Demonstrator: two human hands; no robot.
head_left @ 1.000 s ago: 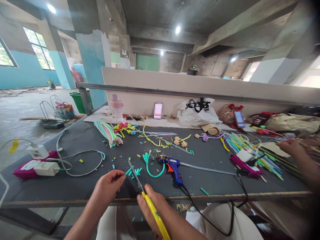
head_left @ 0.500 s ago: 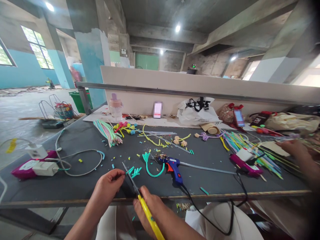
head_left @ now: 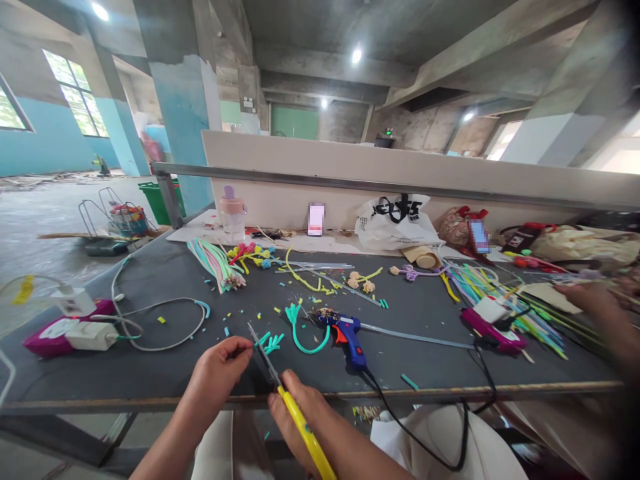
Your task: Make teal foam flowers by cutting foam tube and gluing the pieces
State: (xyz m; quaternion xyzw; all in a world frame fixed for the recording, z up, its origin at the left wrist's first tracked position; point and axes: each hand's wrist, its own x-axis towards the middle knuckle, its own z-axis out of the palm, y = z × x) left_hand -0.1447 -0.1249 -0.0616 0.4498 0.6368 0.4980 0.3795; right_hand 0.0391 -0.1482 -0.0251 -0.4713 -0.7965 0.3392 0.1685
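Note:
My right hand (head_left: pixel 300 417) is wrapped around the yellow handles of scissors (head_left: pixel 306 433). Their metal blades point up and to the left and look nearly closed. Close beside the blade tips, my left hand (head_left: pixel 220 373) has thumb and forefinger pinched together; whatever lies between them is too small or hidden to name. Short teal fuzzy stem pieces (head_left: pixel 271 343) lie on the table just behind the blades. A curved teal stem with a bunched end (head_left: pixel 295 327) rests a little farther right, next to a blue glue gun (head_left: pixel 353 337) with an orange trigger.
On the dark table (head_left: pixel 200 373), a bundle of pastel stems (head_left: pixel 213 263) lies left, with finished-looking flower stems (head_left: pixel 250 255) beside it. Purple power strips (head_left: pixel 50 337) and cables occupy both sides. A phone (head_left: pixel 316 220) stands at the back. Another person's hand (head_left: pixel 587 293) is at right.
My hands and the scissors have shifted very slightly right in the picture. The items on the table look unchanged.

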